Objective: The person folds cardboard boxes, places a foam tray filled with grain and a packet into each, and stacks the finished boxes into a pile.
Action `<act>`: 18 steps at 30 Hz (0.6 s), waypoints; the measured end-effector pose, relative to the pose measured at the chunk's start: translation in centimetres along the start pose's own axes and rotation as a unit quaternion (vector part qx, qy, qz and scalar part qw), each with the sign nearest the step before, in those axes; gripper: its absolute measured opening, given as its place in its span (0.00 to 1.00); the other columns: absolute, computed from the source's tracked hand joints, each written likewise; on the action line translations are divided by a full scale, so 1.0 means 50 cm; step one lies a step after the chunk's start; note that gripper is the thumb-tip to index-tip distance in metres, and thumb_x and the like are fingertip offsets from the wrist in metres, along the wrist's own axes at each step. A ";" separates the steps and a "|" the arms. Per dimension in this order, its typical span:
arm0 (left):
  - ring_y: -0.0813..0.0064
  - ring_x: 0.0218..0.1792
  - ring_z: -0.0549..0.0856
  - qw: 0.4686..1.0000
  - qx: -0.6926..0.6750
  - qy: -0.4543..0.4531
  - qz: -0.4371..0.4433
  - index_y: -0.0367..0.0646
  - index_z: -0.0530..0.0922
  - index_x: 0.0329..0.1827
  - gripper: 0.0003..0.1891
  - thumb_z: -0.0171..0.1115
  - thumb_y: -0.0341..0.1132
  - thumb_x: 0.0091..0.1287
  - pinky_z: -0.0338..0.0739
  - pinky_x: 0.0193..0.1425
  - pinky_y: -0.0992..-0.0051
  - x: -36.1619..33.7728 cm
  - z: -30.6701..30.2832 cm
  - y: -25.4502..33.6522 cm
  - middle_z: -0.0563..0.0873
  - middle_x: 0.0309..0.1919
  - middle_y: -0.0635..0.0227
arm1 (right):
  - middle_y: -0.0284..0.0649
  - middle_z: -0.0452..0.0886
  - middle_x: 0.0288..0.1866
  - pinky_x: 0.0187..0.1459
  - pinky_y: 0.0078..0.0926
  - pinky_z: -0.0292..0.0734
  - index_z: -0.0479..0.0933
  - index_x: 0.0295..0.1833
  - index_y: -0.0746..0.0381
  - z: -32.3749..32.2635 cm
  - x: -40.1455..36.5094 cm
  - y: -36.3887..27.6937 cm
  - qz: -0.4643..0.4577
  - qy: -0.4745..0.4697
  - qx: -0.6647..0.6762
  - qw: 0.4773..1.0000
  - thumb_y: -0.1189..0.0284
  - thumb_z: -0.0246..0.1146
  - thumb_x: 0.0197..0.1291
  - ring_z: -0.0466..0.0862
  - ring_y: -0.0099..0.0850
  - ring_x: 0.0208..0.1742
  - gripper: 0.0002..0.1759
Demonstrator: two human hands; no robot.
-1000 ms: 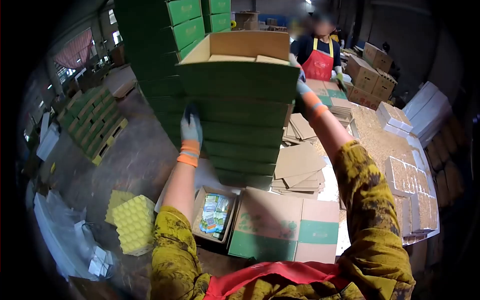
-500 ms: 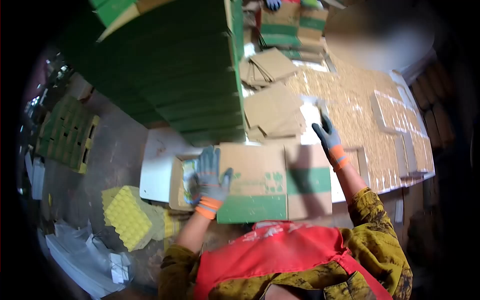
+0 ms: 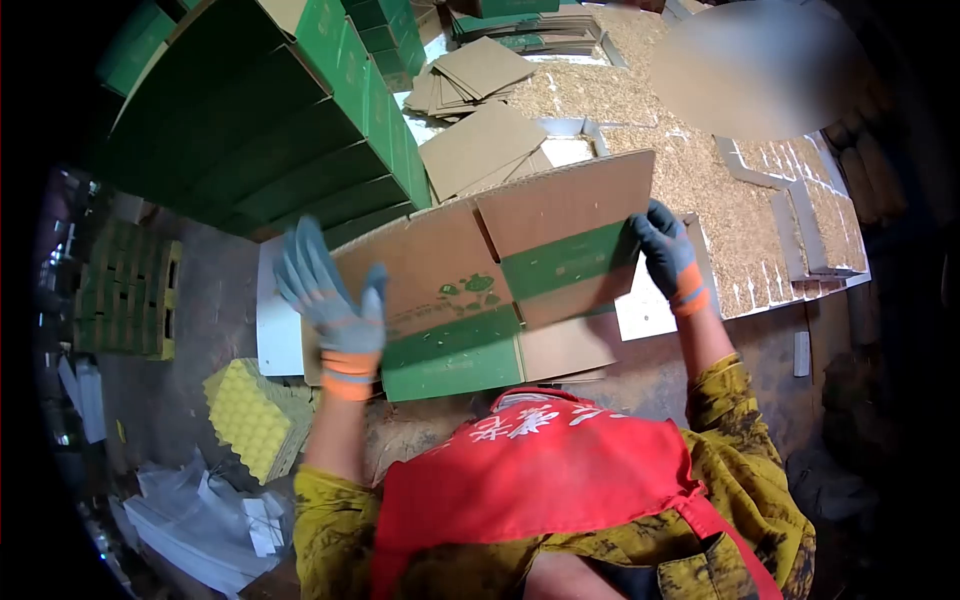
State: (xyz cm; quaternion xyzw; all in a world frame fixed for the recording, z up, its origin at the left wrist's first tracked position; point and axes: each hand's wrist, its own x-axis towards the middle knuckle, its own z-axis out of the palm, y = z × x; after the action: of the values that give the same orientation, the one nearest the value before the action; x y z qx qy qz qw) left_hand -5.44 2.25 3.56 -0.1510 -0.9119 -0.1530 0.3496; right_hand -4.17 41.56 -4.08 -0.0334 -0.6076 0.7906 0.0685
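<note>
**Flat carton, held in both hands over the tabletop**

Item: one flat carton (image 3: 480, 290), brown card with a green band and a green leaf print. It is unfolded, tilted, and lifted clear of the white tabletop (image 3: 645, 312), in front of the person's red apron (image 3: 540, 480).

Right hand (image 3: 668, 255): grey glove with an orange cuff, fingers closed over the carton's right edge at the green band.

Left hand (image 3: 335, 300): same kind of glove, fingers spread wide apart, set at the carton's left end. It cannot be told whether the palm presses the card.

Surroundings: a leaning stack of green cartons (image 3: 300, 140) stands behind the held carton, at upper left. Loose brown card sheets (image 3: 480, 140) lie on the tabletop beyond it. Yellow egg trays (image 3: 250, 415) and white plastic bags (image 3: 200, 520) sit on the floor at lower left.
</note>
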 end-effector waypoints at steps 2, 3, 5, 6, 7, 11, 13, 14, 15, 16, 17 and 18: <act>0.54 0.64 0.73 0.979 -0.014 -0.174 0.107 0.38 0.72 0.65 0.27 0.60 0.36 0.61 0.59 0.72 0.56 0.054 -0.070 -0.039 0.79 0.59 0.53 | 0.32 0.82 0.48 0.56 0.21 0.71 0.77 0.54 0.65 -0.022 0.015 -0.039 -0.004 -0.054 -0.038 0.998 0.73 0.63 0.63 0.78 0.21 0.51 0.14; 0.63 0.51 0.83 0.953 -0.114 -0.280 0.001 0.36 0.79 0.55 0.17 0.57 0.28 0.63 0.73 0.61 0.66 0.078 -0.106 -0.006 0.86 0.46 0.59 | 0.35 0.82 0.51 0.57 0.23 0.71 0.76 0.56 0.65 -0.030 0.022 -0.034 -0.002 -0.046 -0.087 0.995 0.73 0.63 0.62 0.78 0.24 0.54 0.17; 0.70 0.47 0.84 0.871 -0.248 -0.411 -0.110 0.35 0.79 0.56 0.17 0.56 0.27 0.64 0.75 0.56 0.71 0.093 -0.143 0.011 0.87 0.44 0.60 | 0.43 0.78 0.59 0.61 0.30 0.69 0.72 0.62 0.65 -0.009 0.020 -0.042 -0.140 0.054 -0.275 0.950 0.72 0.65 0.59 0.76 0.35 0.60 0.25; 0.73 0.46 0.84 0.811 -0.310 -0.467 -0.166 0.35 0.79 0.56 0.17 0.56 0.27 0.65 0.77 0.53 0.74 0.098 -0.155 0.014 0.87 0.43 0.61 | 0.47 0.75 0.63 0.64 0.36 0.67 0.69 0.64 0.66 0.040 0.004 -0.066 -0.271 0.146 -0.398 0.864 0.71 0.66 0.57 0.73 0.42 0.65 0.29; 0.80 0.44 0.82 0.767 -0.351 -0.500 -0.195 0.35 0.79 0.57 0.16 0.57 0.27 0.67 0.76 0.50 0.79 0.104 -0.160 0.013 0.86 0.44 0.64 | 0.50 0.70 0.67 0.67 0.43 0.62 0.68 0.66 0.63 0.090 -0.007 -0.113 -0.370 0.116 -0.434 0.813 0.66 0.66 0.56 0.68 0.48 0.68 0.33; 0.86 0.43 0.78 0.695 -0.383 -0.581 -0.183 0.33 0.77 0.59 0.23 0.62 0.41 0.68 0.74 0.51 0.81 0.114 -0.111 -0.035 0.84 0.44 0.71 | 0.50 0.62 0.72 0.72 0.56 0.47 0.66 0.69 0.54 0.260 -0.072 -0.181 -0.396 -0.087 -0.599 0.690 0.49 0.64 0.54 0.58 0.56 0.73 0.39; 0.85 0.43 0.78 0.708 -0.366 -0.583 -0.155 0.32 0.77 0.57 0.22 0.61 0.42 0.68 0.74 0.51 0.81 0.116 -0.101 -0.069 0.84 0.44 0.71 | 0.48 0.63 0.72 0.71 0.58 0.49 0.68 0.68 0.51 0.261 -0.078 -0.154 -0.383 -0.120 -0.591 0.700 0.48 0.63 0.55 0.61 0.54 0.71 0.37; 0.84 0.43 0.78 0.716 -0.362 -0.580 -0.142 0.32 0.78 0.56 0.22 0.61 0.42 0.68 0.74 0.51 0.81 0.120 -0.094 -0.082 0.84 0.44 0.70 | 0.47 0.63 0.72 0.71 0.58 0.49 0.68 0.68 0.49 0.251 -0.085 -0.162 -0.381 -0.133 -0.595 0.695 0.47 0.62 0.55 0.60 0.55 0.71 0.36; 0.82 0.43 0.78 0.716 -0.358 -0.579 -0.154 0.31 0.78 0.51 0.19 0.58 0.41 0.70 0.73 0.51 0.80 0.121 -0.089 -0.095 0.83 0.41 0.72 | 0.47 0.63 0.72 0.71 0.58 0.49 0.69 0.68 0.48 0.237 -0.105 -0.170 -0.374 -0.147 -0.600 0.692 0.46 0.62 0.55 0.59 0.56 0.72 0.36; 0.83 0.42 0.78 0.754 -0.348 -0.538 -0.145 0.33 0.78 0.52 0.17 0.59 0.39 0.69 0.73 0.50 0.80 0.123 -0.093 -0.071 0.83 0.41 0.71 | 0.46 0.62 0.73 0.71 0.58 0.49 0.69 0.69 0.47 0.223 -0.128 -0.172 -0.363 -0.160 -0.604 0.691 0.45 0.61 0.55 0.58 0.56 0.73 0.36; 0.83 0.42 0.77 0.789 -0.339 -0.495 -0.136 0.34 0.78 0.52 0.16 0.60 0.37 0.68 0.73 0.49 0.80 0.126 -0.106 -0.030 0.83 0.41 0.71 | 0.45 0.62 0.73 0.71 0.58 0.49 0.70 0.67 0.46 0.208 -0.148 -0.169 -0.360 -0.163 -0.605 0.691 0.47 0.64 0.54 0.59 0.55 0.73 0.35; 0.83 0.41 0.77 0.821 -0.329 -0.448 -0.127 0.35 0.78 0.53 0.16 0.61 0.35 0.67 0.74 0.49 0.80 0.129 -0.121 -0.001 0.83 0.41 0.71 | 0.44 0.67 0.71 0.71 0.58 0.49 0.77 0.56 0.50 0.198 -0.162 -0.168 -0.376 -0.158 -0.566 0.716 0.51 0.69 0.50 0.61 0.56 0.72 0.28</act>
State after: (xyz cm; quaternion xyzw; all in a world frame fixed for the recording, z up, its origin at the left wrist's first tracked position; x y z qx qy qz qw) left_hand -6.48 0.98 12.25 -0.1919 -0.8746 -0.4023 -0.1907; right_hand 3.06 33.00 6.36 0.2912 -0.9059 0.2023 0.2316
